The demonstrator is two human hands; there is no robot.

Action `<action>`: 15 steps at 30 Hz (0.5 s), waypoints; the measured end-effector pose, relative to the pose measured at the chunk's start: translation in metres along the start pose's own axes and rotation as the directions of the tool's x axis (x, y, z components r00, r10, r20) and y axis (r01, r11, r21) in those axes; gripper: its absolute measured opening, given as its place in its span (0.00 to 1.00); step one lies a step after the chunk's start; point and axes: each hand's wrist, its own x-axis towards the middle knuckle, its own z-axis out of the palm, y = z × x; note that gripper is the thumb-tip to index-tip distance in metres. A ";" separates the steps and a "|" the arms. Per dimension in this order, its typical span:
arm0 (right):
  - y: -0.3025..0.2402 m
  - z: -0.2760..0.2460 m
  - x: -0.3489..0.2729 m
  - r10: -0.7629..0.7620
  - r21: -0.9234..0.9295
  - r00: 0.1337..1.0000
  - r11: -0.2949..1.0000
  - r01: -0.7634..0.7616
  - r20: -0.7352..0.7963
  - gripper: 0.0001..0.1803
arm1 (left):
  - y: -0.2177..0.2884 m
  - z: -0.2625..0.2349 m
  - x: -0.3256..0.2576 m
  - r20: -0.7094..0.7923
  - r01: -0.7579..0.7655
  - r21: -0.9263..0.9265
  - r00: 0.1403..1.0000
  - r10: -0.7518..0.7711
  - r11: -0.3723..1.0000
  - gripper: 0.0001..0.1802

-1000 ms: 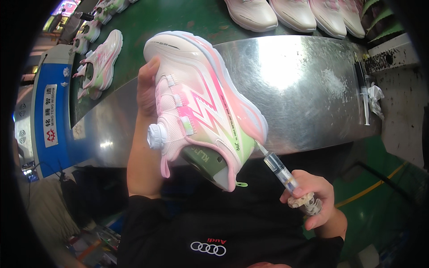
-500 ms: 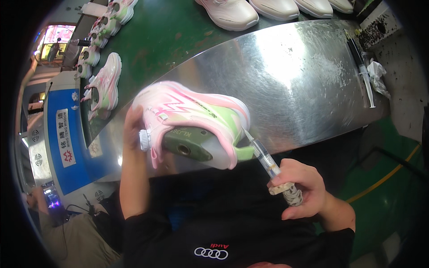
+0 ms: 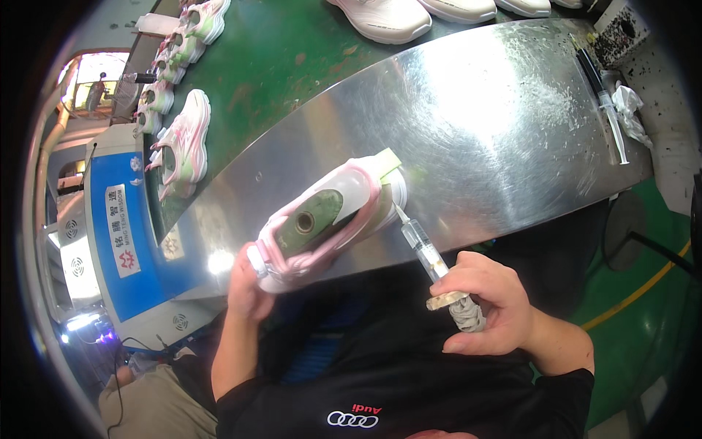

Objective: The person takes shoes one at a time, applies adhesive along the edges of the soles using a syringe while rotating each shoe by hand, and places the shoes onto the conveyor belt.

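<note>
Gripping a pink and white sneaker (image 3: 329,223) by its toe end, the left hand (image 3: 245,282) is coming up from the lower edge with the forearm near vertical, fingers curled round the shoe and closed on it. Shoe is being held sole up and tilted, heel end pointing up-right, just above the near edge of the shiny metal counter (image 3: 475,124); a green-grey patch with a round hole is showing on the sole. Right hand (image 3: 486,304) is sitting lower right, forearm entering from the bottom right corner, fingers wrapped tight round the plunger end of a clear syringe (image 3: 424,249). Syringe is slanting up-left, needle tip touching the sneaker's heel edge. More pink sneakers (image 3: 183,139) are lying on the green belt (image 3: 292,51) far left. A second syringe (image 3: 603,102) is lying on the counter's far right, well apart from both hands.
</note>
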 end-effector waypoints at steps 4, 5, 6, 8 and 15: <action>-0.011 0.001 -0.002 0.009 -0.054 1.000 0.999 -0.009 0.003 0.26 | -0.008 0.030 -0.020 0.159 0.126 -0.132 0.982 -0.105 0.983 0.33; -0.011 0.003 -0.001 0.018 -0.061 1.000 0.998 -0.017 0.009 0.26 | -0.012 0.036 -0.022 0.216 0.149 -0.174 0.970 -0.110 0.973 0.36; -0.011 0.006 0.000 0.018 -0.064 1.000 0.998 -0.018 -0.002 0.26 | -0.018 0.040 -0.024 0.265 0.182 -0.208 0.956 -0.124 0.961 0.40; -0.016 0.006 0.000 0.009 -0.070 1.000 0.997 -0.010 -0.008 0.27 | -0.024 0.046 -0.032 0.330 0.247 -0.235 0.930 -0.162 0.940 0.45; -0.047 0.009 0.000 0.113 0.008 0.993 0.994 -0.113 0.039 0.27 | -0.045 0.071 -0.035 0.543 0.440 -0.377 0.818 -0.190 0.815 0.44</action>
